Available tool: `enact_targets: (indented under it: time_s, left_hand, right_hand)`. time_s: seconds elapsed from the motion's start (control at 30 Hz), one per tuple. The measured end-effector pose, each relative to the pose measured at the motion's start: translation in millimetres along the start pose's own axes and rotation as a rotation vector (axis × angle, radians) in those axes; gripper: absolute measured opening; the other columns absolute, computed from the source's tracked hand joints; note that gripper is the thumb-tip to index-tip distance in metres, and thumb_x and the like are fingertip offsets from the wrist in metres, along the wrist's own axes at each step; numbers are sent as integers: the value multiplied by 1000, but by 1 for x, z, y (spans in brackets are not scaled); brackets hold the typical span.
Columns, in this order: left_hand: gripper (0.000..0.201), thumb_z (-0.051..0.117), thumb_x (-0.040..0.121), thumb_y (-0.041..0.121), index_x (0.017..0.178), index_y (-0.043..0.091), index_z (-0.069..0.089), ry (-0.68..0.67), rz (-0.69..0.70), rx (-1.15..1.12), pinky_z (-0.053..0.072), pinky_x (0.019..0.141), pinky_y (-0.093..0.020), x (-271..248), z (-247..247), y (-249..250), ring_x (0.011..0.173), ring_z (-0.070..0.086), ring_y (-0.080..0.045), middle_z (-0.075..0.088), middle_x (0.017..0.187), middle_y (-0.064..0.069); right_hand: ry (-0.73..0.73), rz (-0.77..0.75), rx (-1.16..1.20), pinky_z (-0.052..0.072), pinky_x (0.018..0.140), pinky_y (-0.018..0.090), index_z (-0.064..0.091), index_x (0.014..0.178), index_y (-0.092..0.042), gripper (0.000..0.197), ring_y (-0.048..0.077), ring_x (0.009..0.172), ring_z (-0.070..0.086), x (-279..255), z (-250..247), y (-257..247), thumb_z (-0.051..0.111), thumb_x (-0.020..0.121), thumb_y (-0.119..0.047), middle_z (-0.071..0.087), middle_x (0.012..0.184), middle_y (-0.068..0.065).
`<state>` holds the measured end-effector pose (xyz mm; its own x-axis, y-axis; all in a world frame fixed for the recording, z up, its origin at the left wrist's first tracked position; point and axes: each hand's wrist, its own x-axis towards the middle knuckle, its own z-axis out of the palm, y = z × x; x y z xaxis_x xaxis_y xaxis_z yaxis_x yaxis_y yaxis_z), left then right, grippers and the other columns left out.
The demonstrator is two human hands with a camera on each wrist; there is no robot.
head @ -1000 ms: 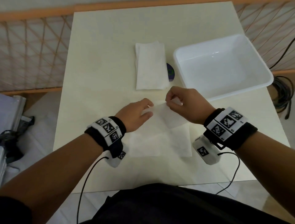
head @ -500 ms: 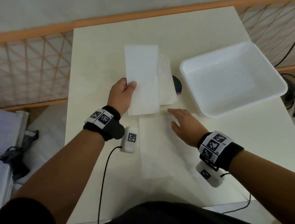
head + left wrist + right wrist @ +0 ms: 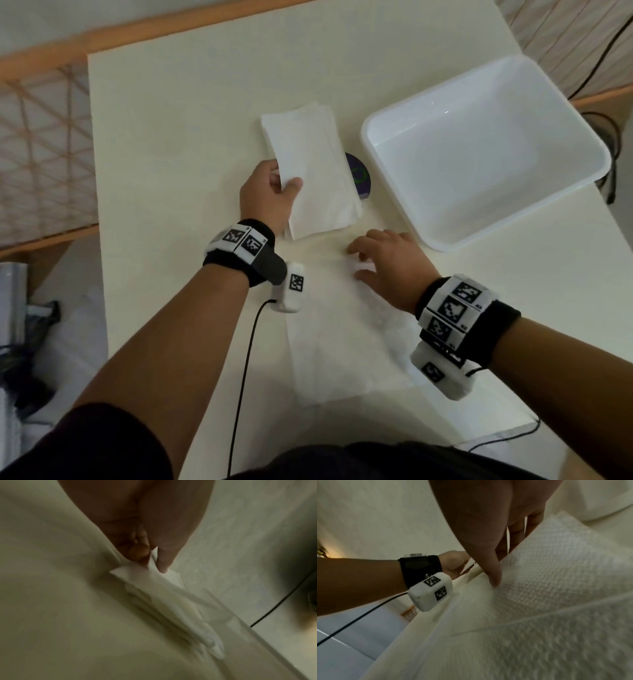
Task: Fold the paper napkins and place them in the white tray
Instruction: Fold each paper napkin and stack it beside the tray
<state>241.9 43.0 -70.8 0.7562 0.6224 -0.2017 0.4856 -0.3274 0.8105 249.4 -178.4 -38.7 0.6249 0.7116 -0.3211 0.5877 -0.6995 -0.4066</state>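
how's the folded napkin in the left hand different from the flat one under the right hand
The folded white paper napkin is a narrow rectangle, pinched by the left hand over the stack of folded napkins; the unfolded white paper napkin is a wider sheet, spread flat on the cream table with the right hand resting open on its far edge. The folded one lies farther from the person, the flat one nearer. Both are white paper, outside the white plastic tray.

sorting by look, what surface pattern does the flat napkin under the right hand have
White with a fine embossed dimple grid, on the flat napkin; clearest in the right wrist view.
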Motion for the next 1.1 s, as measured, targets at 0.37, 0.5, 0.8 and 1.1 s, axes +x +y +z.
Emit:
enact_targets:
  time_s: [0.37, 0.5, 0.8, 1.1]
  left_hand:
    - [56, 70, 80, 48, 123, 20, 47, 10, 58, 99, 43, 74, -21, -36, -24, 2, 75, 53, -9, 55, 87, 6]
    - [57, 73, 75, 52, 123, 26, 55, -281, 188, 142, 41, 82, -14, -89, -43, -4, 96, 54, -3, 59, 107, 12]
    - [14, 71, 82, 26, 95, 22, 75, -261, 512, 138, 51, 88, -32, -174, -51, -36, 96, 65, -6, 73, 100, 9]
    - [34, 71, 75, 49, 97, 24, 73, -428, 577, 267, 41, 103, -31, -224, -38, -73, 125, 50, -4, 68, 119, 8]
  right_hand:
    - [25, -91, -78, 38, 87, 33, 64, 96, -21, 12, 21, 89, 59, -4, -7, 2, 55, 92, -27, 65, 92, -5]
    - [141, -157, -32, 33, 80, 28, 66, 94, -22, 11, 21, 93, 53, -12, -14, -1, 58, 89, -29, 63, 99, -4]
    - [174, -370, 74, 45, 90, 37, 61, 85, -20, 6, 19, 90, 63, -73, -12, 0, 66, 83, -19, 70, 100, -8]
    - [-63, -390, 3, 36, 95, 29, 61, 83, -23, 7, 19, 102, 61, -124, 35, 11, 67, 80, -23, 69, 101, -9]
